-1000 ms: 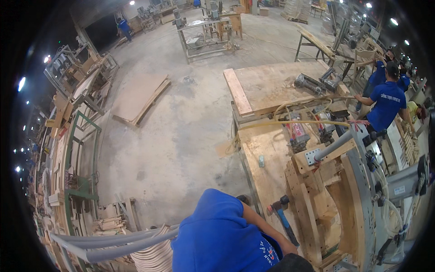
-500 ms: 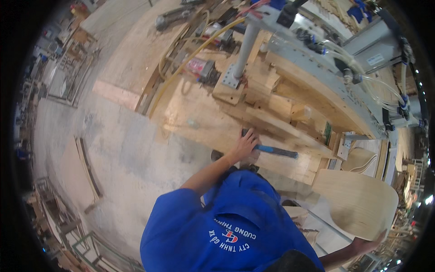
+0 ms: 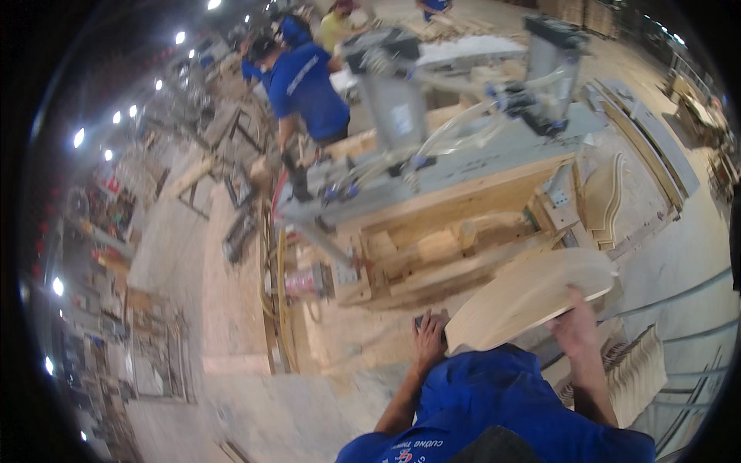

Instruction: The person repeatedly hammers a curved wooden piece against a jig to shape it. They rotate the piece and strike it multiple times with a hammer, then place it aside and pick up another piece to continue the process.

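Note:
A pale curved plywood panel (image 3: pixel 532 289) stretches in front of my body, over the near edge of the workbench. My right hand (image 3: pixel 577 328) grips its right edge, fingers closed round the rim. Beside the panel's left end, my left hand (image 3: pixel 430 337) rests at the bench's near edge, closed on a blue-and-black-handled tool. Only a dark end of that tool shows now; the rest is hidden by the hand and panel. Just beyond the panel lies the wooden mould (image 3: pixel 432 258) of a press, a long hollow frame with blocks inside.
Air cylinders (image 3: pixel 390 92) with clear hoses stand above a grey beam (image 3: pixel 463 166). A motor-like unit (image 3: pixel 305 282) and yellow hose lie left of the mould. Wavy plywood pieces (image 3: pixel 637 374) are stacked at lower right. A co-worker in blue (image 3: pixel 309 89) stands beyond the press.
My view has swung up and right. The curved panel has come from my lower right to in front of me, in my right hand. My left hand still holds the tool.

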Action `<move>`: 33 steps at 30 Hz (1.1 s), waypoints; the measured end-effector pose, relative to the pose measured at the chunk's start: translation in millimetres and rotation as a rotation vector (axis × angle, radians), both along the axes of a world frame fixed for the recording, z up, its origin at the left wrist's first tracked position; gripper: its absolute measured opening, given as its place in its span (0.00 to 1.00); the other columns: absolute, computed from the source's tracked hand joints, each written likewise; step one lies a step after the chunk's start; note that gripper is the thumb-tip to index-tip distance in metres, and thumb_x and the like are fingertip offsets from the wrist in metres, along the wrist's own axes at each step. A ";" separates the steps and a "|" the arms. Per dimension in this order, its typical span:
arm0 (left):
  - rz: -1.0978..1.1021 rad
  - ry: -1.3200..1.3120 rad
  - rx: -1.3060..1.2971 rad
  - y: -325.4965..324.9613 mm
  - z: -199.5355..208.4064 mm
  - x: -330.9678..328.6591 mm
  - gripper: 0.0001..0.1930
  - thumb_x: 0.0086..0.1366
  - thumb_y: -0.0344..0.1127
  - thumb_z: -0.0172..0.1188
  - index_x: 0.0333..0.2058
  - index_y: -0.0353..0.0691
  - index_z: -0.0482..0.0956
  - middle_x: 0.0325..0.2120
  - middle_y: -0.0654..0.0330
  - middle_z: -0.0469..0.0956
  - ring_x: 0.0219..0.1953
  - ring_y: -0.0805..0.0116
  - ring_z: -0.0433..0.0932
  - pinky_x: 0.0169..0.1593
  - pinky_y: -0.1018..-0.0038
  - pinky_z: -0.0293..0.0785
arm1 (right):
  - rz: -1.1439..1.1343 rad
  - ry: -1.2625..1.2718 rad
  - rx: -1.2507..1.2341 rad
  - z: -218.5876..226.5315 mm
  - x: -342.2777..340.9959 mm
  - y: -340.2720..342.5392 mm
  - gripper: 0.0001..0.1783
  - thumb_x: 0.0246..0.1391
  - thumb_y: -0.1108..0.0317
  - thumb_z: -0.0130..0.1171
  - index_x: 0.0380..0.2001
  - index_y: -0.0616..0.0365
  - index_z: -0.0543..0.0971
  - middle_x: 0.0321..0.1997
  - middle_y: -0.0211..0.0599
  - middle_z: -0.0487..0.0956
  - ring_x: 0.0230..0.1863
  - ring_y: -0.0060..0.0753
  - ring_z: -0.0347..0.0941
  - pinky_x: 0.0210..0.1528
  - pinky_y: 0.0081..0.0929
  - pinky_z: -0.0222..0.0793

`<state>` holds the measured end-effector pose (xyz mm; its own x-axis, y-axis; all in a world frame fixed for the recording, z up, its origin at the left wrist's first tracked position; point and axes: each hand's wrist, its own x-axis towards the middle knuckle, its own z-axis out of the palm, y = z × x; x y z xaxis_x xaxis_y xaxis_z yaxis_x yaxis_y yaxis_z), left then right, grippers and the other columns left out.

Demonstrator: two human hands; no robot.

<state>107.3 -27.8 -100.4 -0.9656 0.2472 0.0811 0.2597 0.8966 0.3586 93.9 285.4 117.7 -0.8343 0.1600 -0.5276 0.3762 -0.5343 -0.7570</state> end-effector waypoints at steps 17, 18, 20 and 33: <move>0.096 -0.275 0.245 6.1 48.8 35.8 0.17 0.66 0.41 0.57 0.52 0.44 0.76 0.53 0.54 0.78 0.55 0.48 0.75 0.57 0.58 0.71 | -0.049 -0.176 -0.467 -108.0 -93.4 -44.9 0.15 0.65 0.62 0.51 0.48 0.62 0.70 0.45 0.43 0.75 0.45 0.42 0.78 0.43 0.41 0.86; 0.205 -0.378 0.228 7.7 50.6 35.3 0.18 0.65 0.42 0.58 0.52 0.44 0.76 0.51 0.54 0.78 0.53 0.48 0.77 0.56 0.58 0.72 | -0.048 -0.208 -0.477 -114.3 -97.9 -47.0 0.15 0.65 0.61 0.50 0.48 0.61 0.70 0.45 0.43 0.75 0.45 0.42 0.78 0.44 0.41 0.85; 0.308 -0.417 0.219 12.1 52.3 32.0 0.19 0.64 0.43 0.60 0.51 0.43 0.76 0.49 0.54 0.79 0.49 0.48 0.78 0.53 0.57 0.74 | -0.041 -0.247 -0.521 -126.9 -105.5 -51.9 0.15 0.65 0.61 0.50 0.48 0.61 0.70 0.45 0.43 0.75 0.45 0.42 0.77 0.45 0.42 0.85; 0.363 -0.273 0.217 32.0 46.0 3.6 0.16 0.59 0.47 0.66 0.40 0.44 0.79 0.34 0.52 0.83 0.40 0.49 0.81 0.44 0.56 0.77 | 0.052 -0.318 -0.458 -162.2 -132.5 -68.6 0.23 0.62 0.50 0.52 0.45 0.61 0.73 0.40 0.43 0.79 0.41 0.39 0.79 0.48 0.45 0.82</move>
